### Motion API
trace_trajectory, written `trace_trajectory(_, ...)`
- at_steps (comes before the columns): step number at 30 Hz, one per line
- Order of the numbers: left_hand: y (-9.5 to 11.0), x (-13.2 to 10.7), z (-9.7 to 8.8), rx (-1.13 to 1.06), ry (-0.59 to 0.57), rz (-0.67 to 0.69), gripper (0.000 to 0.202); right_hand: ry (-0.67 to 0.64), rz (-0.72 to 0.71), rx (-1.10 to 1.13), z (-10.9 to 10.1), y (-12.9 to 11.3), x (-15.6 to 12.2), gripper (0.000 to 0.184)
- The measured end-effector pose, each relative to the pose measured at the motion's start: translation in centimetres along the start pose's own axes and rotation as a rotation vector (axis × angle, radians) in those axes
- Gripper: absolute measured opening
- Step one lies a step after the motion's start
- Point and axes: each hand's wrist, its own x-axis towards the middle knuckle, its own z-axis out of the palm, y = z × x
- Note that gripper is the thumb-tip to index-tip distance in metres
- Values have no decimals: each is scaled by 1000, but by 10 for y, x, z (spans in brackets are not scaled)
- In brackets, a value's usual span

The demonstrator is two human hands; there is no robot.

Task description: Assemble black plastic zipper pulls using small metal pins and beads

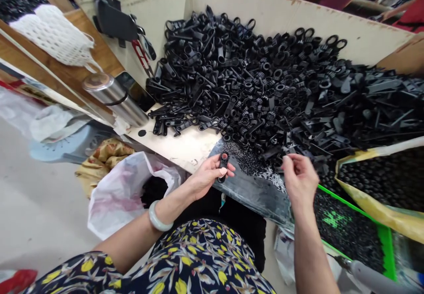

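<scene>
My left hand (212, 172) holds a small black plastic part (224, 163) with a ring-shaped end, the thumb pressed over it, above the front edge of the worktable. To the right, my right hand (300, 177) is closed, thumb and fingertips together, over the near edge of the heap; what is between the fingertips, if anything, is too small to make out. Small silvery pins (273, 179) and tiny black pieces (241, 154) lie on the dark sheet (255, 201) between the hands. Behind them rises a large heap of black plastic parts (238, 77).
Left stand a steel flask (114, 97), a phone (135, 90) and tools (142, 55) hung on the board. A white bag (115, 196) hangs below the table edge. At right are a green tray (386, 241) of small black pieces and a yellow sack (364, 192).
</scene>
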Motion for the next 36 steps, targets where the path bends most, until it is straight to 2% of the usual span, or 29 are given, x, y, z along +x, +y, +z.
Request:
trace_trajectory(3, -3, 1, 4, -20, 9, 5, 53, -62, -98, -256, 4, 2, -11, 38)
trace_trajectory(9, 0, -6, -3, 52, 54, 34, 44, -26, -237, -274, 1, -5, -15, 36)
trace_trajectory(12, 3, -9, -13, 166, 101, 89, 39, -105, -301, -344, -7, -2, -38, 33)
trace_trajectory(15, 3, -11, -18, 278, 96, 125, 40, -241, -374, -416, -12, 10, -66, 32)
trace_trajectory(18, 1, -10, -19, 318, 75, 105, 43, -341, -475, -518, -14, 21, -85, 28)
trace_trajectory(20, 0, -10, -18, 307, 66, 69, 43, -365, -511, -563, -16, 24, -90, 29)
trace_trajectory(23, -2, -10, -14, 270, 63, 42, 45, -318, -513, -591, -17, 18, -88, 29)
trace_trajectory(27, -7, -8, -7, 256, 33, 38, 47, -313, -534, -550, 0, 1, -77, 16)
trace_trajectory(30, -11, -6, -4, 264, 46, 49, 53, -372, -586, -573, 25, -9, -69, 15)
trace_trajectory(33, -11, -5, -8, 315, 83, 87, 61, -378, -585, -634, 42, -11, -64, 16)
trace_trajectory(36, -5, -2, -16, 570, 127, 211, 35, -384, -565, -637, 45, -10, -60, 16)
